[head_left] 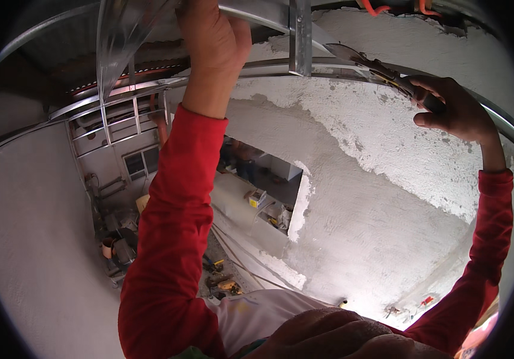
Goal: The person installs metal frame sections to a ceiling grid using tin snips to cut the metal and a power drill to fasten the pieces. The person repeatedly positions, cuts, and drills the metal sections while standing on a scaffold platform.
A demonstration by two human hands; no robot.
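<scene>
Both my arms, in red sleeves, are raised to a metal ceiling frame. My left hand is at the frame's upper rail, its fingers hidden past the picture's top edge. Beside it, a clear, shiny plastic-like sheet hangs down to a point. On the right, my right hand is closed round the dark handles of what look like tin snips. Their jaws point up and left, close to a silver metal channel. A short upright metal piece stands between my hands.
A plastered wall with rough patches has a rectangular opening, where a person shows dimly. Below lie several tools. More metal grid hangs at the left, and orange conduits stick out at the top right.
</scene>
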